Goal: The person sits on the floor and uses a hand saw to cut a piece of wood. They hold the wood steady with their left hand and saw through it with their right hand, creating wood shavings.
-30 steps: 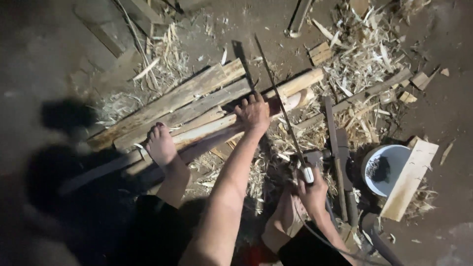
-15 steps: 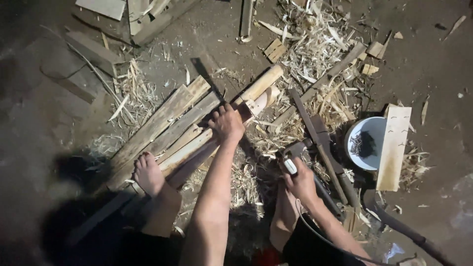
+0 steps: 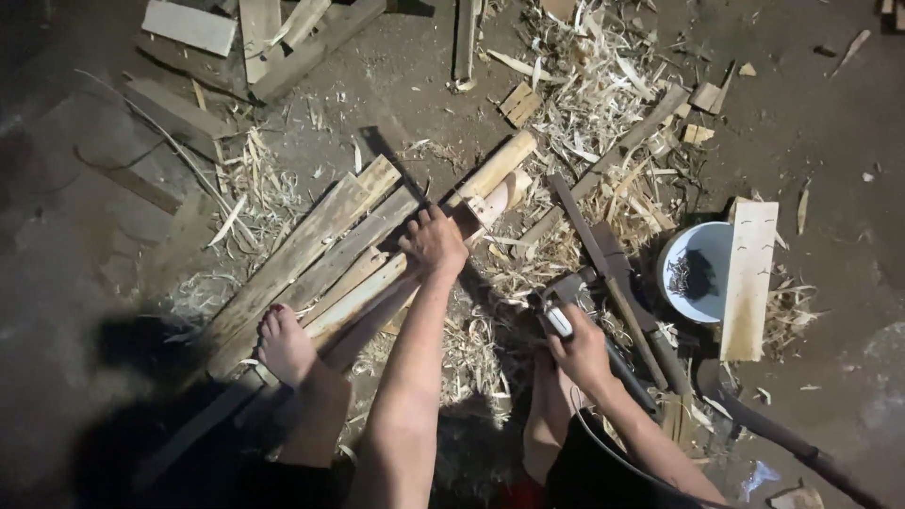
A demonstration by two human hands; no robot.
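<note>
Nearest the camera, the right hand is seen low and right of centre, its grip wrapped tight around the handle of a hammer whose dark metal head is held just above the knuckles, over a litter of wood shavings. A thin dark cord is seen looping by the right forearm. To the left, a bare foot is planted on the near ends of a row of wooden slats that are laid side by side on the dirt floor, slanting up toward the right. A little farther out, the left hand is stretched forward, its grip pressed down and curled over the far ends of those slats where they meet a pale wooden post lying along the same slant; whether a slat is actually pinched there cannot be told. Right of the hammer, dark long-handled tools are laid among the shavings, and just beyond them a white bowl with dark contents is set, touched on its right by a flat pale board. Farther still, a thick heap of pale shavings and chips is spread, and loose planks and offcuts are scattered along the top edge.
</note>
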